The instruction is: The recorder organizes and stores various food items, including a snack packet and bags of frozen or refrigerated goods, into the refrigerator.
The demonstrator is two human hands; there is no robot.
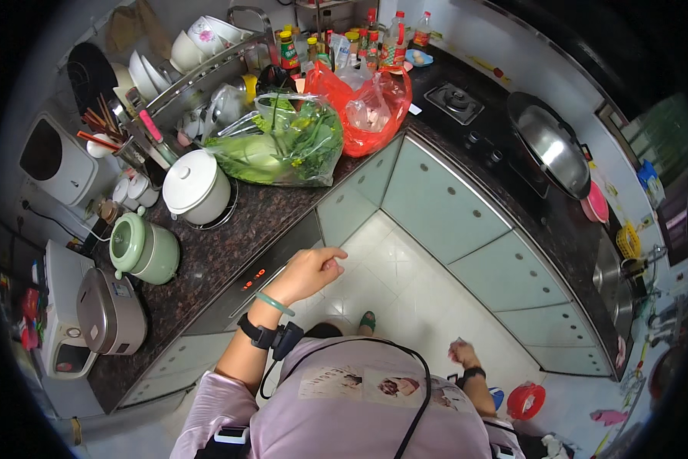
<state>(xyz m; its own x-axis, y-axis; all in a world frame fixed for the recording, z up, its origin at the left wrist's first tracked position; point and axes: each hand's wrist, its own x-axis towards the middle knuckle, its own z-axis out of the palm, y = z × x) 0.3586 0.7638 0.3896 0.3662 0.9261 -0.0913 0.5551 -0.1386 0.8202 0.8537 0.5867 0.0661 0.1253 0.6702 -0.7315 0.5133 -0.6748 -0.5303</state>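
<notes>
My left hand (312,272), with a green bangle (275,304) at the wrist, is raised in front of the oven front below the counter; its fingers are loosely curled and nothing shows in it. Low at the right, beside my body, my right hand (462,352) is blurred, and whether it holds anything is unclear. Ahead on the dark stone counter lies a clear plastic bag of leafy green vegetables (281,146). Touching it on the right is a red plastic bag (361,135) with a clear bag inside. A white lidded pot (195,186) stands left of the vegetables.
A green lidded pot (157,255) and a rice cooker (114,312) stand on the left counter. Behind the bags are a dish rack (206,63) and several bottles. A wok (550,143) sits on the right hob, before the sink (608,275). A red basin (526,401) is low right.
</notes>
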